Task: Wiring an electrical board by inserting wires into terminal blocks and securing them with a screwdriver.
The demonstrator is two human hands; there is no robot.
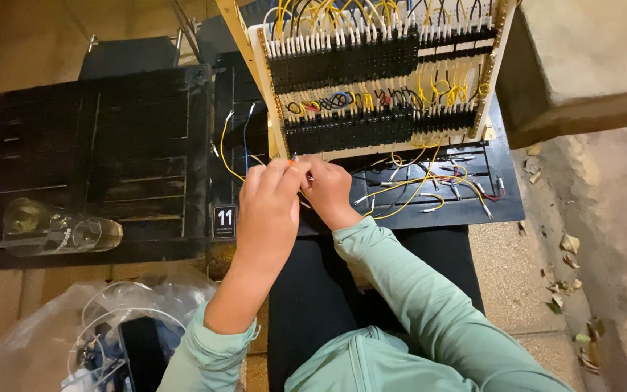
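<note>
The wiring board [382, 80] is standing tilted against the far edge of the dark surface [96, 145], and most of it is looking finished: two long rows of black terminal blocks [350, 62] are already carrying a dense run of yellow, white, blue and black leads, with loops of wire bridging the gap between the rows. What seems to be remaining is lying loose: a scatter of loose wires [429, 190], yellow and white with bare ferrule ends, is trailing across the black slatted tray below the board, and a yellow and a blue lead [234, 149] are hanging free at the board's lower left corner. By that reading the job is well past halfway, with a handful of ends not yet seated. Both hands are meeting just under the board's bottom edge. The left hand [268, 207] is reaching forward with the sleeve pushed back, its fingers curling round a thin wire and pinching it at the tip. The right hand [328, 190] is lying just beside it, touching it, knuckles up and fingers closing on the same small wire end; exactly what its fingertips are gripping is hidden. A clear glass bottle [59, 229] is lying on its side at the left, well apart from the work.
</note>
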